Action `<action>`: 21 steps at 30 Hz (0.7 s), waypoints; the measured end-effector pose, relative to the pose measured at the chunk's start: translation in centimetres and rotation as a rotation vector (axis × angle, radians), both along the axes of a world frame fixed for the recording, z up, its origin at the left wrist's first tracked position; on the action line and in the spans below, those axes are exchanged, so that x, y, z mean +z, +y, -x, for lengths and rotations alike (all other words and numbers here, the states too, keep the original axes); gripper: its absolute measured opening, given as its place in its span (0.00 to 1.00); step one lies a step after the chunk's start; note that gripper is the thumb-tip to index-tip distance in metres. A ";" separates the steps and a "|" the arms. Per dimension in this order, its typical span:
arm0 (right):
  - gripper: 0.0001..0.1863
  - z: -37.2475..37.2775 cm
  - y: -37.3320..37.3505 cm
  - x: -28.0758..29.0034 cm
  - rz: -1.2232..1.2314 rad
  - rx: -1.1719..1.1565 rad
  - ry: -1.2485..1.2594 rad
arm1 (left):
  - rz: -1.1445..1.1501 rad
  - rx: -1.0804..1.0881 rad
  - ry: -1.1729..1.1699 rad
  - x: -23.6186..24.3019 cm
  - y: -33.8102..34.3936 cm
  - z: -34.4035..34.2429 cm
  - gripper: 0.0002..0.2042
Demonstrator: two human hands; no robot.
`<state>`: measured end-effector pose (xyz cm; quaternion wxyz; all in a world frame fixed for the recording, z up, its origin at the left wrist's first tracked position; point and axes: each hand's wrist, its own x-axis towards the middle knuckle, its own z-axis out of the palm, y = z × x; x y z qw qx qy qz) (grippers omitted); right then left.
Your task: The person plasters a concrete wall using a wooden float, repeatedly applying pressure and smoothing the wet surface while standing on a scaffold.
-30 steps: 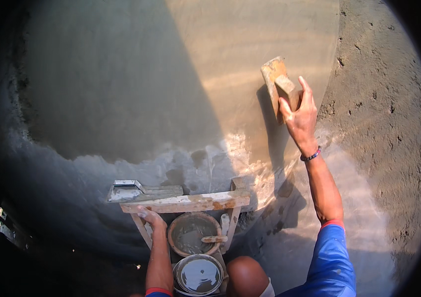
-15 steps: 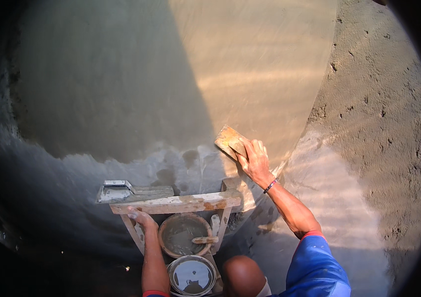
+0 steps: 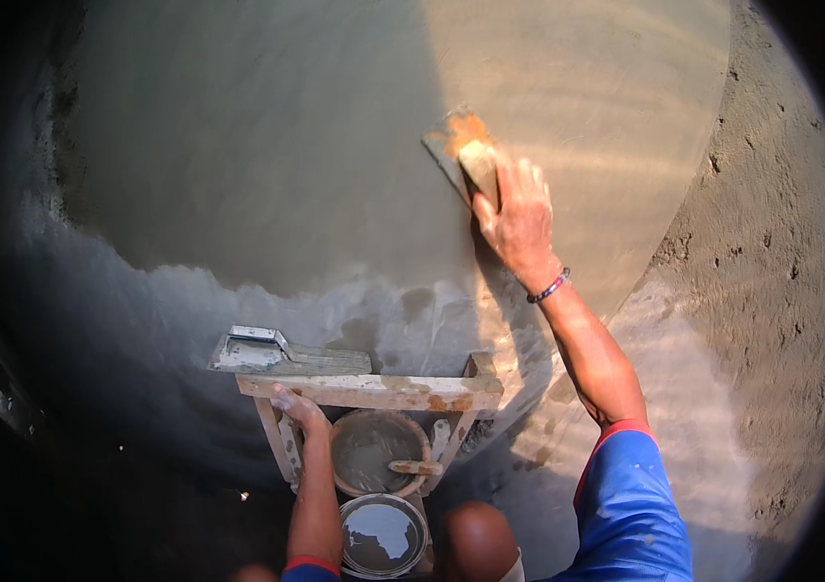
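Observation:
My right hand (image 3: 521, 218) is closed round the grip of a plastering float (image 3: 446, 160), its flat face against the smooth grey plastered wall (image 3: 267, 155). Low sunlight falls across the float and the hand. My left hand (image 3: 302, 407) grasps the top bar of a wooden frame stand (image 3: 383, 391) near its left end. On that bar's far side lie a metal-handled finishing trowel (image 3: 253, 349) and a narrow wooden board (image 3: 330, 362). Between the frame's legs sits a round basin (image 3: 359, 456) of wet grey mix, with a wooden-handled tool (image 3: 415, 467) across its rim.
Close to my knee (image 3: 480, 538) a bucket (image 3: 385, 533) holds water-like liquid that reflects light. Rough, pitted plaster (image 3: 771, 213) covers the wall at the right. A paler, wet-patched strip (image 3: 412, 320) runs below the smooth area.
My right hand has slid the float upward over the wall, and its angle has turned. The left hand stays on the frame. The whole view has shifted slightly.

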<state>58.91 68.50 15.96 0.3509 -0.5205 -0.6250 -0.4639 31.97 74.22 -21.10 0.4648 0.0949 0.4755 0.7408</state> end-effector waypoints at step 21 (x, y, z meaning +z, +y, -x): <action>0.26 -0.2 0.2 4.6 -0.214 0.035 -0.026 | 0.052 0.064 0.096 1.4 0.2 -2.9 0.37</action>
